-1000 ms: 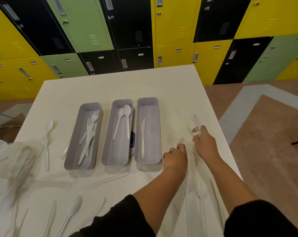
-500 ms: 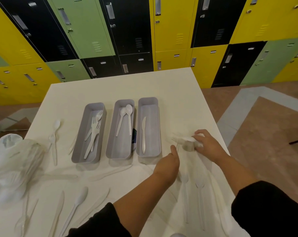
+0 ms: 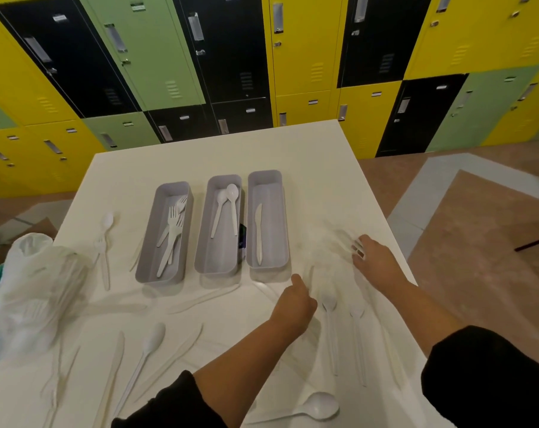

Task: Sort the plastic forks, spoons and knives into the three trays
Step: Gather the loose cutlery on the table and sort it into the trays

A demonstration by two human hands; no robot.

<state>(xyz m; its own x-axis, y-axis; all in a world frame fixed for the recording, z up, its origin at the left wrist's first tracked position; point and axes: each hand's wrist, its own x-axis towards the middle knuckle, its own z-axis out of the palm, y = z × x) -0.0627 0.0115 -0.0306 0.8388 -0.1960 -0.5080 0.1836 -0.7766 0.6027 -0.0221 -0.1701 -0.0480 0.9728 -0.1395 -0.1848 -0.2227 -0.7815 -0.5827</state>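
White table fills the middle of the frame with yellow, green and black lockers across the top and tan floor down the right, just past the table's edge. Three grey trays sit centre: forks tray, spoons tray, knives tray, with loose white cutlery scattered lower left and a plastic bag at the left edge. Right hand near the right edge pinches something white and blurred, left hand looks loosely curled, can't tell if it holds anything.
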